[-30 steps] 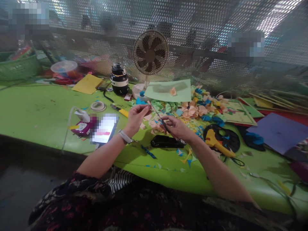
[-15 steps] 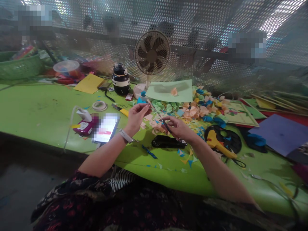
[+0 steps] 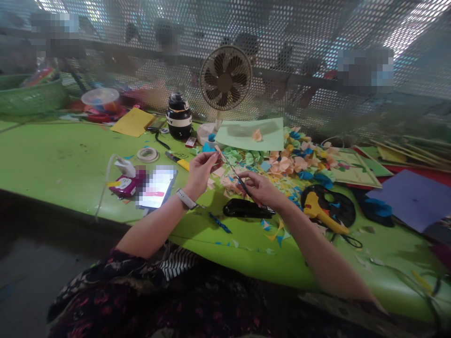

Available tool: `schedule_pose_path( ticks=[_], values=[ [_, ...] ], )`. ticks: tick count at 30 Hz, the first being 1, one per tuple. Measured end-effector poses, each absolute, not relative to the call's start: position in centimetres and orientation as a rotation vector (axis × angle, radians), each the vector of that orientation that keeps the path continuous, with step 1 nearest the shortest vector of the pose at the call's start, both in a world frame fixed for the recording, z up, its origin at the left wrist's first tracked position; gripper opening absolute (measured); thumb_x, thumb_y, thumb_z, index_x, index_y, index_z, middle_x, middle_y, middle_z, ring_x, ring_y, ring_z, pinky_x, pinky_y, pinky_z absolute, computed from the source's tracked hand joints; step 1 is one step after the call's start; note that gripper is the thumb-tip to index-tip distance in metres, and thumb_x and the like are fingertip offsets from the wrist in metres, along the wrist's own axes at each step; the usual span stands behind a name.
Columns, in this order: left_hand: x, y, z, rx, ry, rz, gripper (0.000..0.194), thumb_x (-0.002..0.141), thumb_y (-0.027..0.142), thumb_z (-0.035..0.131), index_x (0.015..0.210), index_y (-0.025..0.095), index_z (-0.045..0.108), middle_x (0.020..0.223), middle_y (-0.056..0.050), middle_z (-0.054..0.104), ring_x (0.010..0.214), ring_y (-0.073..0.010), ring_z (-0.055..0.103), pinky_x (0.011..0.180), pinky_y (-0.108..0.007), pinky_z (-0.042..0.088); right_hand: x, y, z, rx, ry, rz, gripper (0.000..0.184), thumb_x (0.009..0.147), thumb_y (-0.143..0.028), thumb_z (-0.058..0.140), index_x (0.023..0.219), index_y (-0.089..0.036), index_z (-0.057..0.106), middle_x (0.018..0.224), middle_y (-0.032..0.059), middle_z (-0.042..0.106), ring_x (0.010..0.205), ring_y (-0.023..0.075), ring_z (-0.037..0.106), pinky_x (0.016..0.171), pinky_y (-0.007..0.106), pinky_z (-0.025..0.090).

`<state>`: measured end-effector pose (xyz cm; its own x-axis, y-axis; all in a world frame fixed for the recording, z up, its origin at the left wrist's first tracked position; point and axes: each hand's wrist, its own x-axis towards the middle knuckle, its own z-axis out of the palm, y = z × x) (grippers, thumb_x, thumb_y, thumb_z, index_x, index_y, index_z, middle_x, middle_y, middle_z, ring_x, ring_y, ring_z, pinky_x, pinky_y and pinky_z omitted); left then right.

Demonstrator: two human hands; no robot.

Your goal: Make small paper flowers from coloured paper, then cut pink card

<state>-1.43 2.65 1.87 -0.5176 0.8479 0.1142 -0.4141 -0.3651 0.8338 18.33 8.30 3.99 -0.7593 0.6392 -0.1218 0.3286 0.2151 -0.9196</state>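
My left hand [image 3: 201, 170] is raised above the green table [image 3: 63, 159], its fingers pinched on a small pink paper piece [image 3: 218, 150]. My right hand [image 3: 260, 187] is closed round a thin dark stick-like tool [image 3: 235, 172] whose tip reaches up to the paper between my left fingers. A white watch is on my left wrist. Under my hands lie pink paper scraps and a black case [image 3: 246, 210].
A pile of folded paper flowers [image 3: 292, 159], a green sheet [image 3: 251, 134], a small fan [image 3: 225, 80], a black-and-white jar [image 3: 179, 116], a tape roll [image 3: 147, 154], a phone [image 3: 157, 188] with charger, a yellow glue gun [image 3: 322, 211] and coloured card sheets [image 3: 412, 197] crowd the table. A perforated screen stands behind.
Both hands keep the same grip and pose. The view has shifted very slightly, nothing else has moved.
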Motion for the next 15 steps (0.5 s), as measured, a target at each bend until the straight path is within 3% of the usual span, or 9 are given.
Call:
schedule_pose_path(
  ticks=[6,15],
  values=[
    [-1.26,2.64,1.95,0.677,0.963,1.977,0.019,0.073,0.029,0.086,0.075,0.017,0.071,0.076,0.001,0.072,0.072,-0.0092,0.067,0.080,-0.028,0.059,18.32,8.36,3.70,-0.936,-2.204,1.542,0.049,0.081,-0.057,0.072,0.112,-0.021,0.059,0.065,-0.0076,0.056,0.033,0.0027,0.035,0.029,0.019,0.024],
    [-1.05,2.79,1.99,0.661,0.982,2.012,0.011,0.081,0.020,0.078,0.074,0.017,0.070,0.074,0.001,0.071,0.070,-0.0089,0.066,0.080,-0.029,0.058,18.29,8.70,3.05,-0.939,-2.222,1.537,0.047,0.082,-0.055,0.071,0.113,-0.021,0.060,0.070,-0.0040,0.063,0.035,0.0040,0.037,0.030,0.020,0.026]
  ],
)
